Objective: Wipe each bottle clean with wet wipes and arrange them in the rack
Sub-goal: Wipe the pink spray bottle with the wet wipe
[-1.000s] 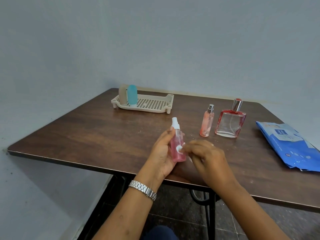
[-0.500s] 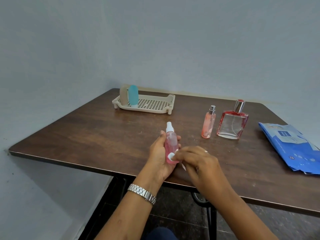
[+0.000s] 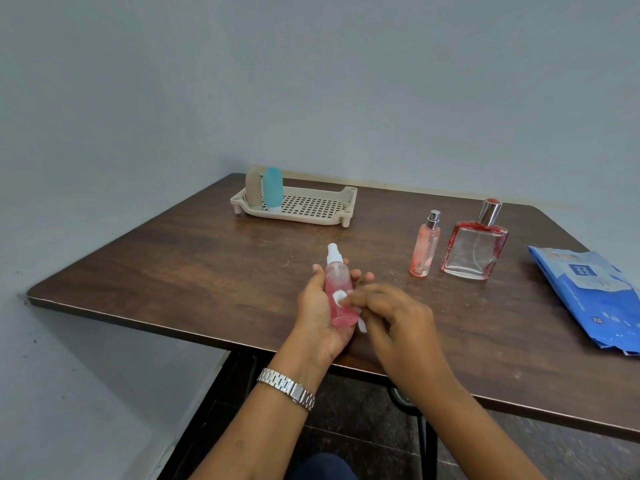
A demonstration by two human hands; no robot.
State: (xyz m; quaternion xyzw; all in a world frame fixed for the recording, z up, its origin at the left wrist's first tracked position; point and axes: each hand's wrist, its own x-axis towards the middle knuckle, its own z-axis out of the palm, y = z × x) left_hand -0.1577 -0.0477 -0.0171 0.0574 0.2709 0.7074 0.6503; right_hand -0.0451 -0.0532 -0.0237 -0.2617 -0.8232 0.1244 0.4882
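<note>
Left hand (image 3: 320, 317), palm up, curls its fingers round the pink spray bottle (image 3: 337, 289), which lies tilted in the palm with its white cap pointing away from me, just above the near edge of the worktop (image 3: 207, 265). I judge I hold it this way so the body faces up for cleaning. Right hand (image 3: 398, 323), just beside the left, pinches a small folded wet wipe (image 3: 338, 296) and presses it against the middle of the bottle; a corner of the wipe hangs below my fingers. A metal wristwatch (image 3: 287, 388) sits on my left wrist.

Beyond and to the right of my right hand stand two bottles, close together, probably waiting their turn: a slim peach spray bottle (image 3: 424, 249) and a square glass perfume bottle (image 3: 474, 251) with a silver cap. Further right lies the blue wipes pack (image 3: 588, 296), flat on the worktop.

Well beyond my left hand, near the far edge, sits the beige rack (image 3: 313, 205). A beige bottle (image 3: 253, 185) and a teal bottle (image 3: 272, 187) stand upright at its left end, touching or nearly so, which leaves room for the rest. By my reckoning two bottles are done, one is being wiped, and two remain.
</note>
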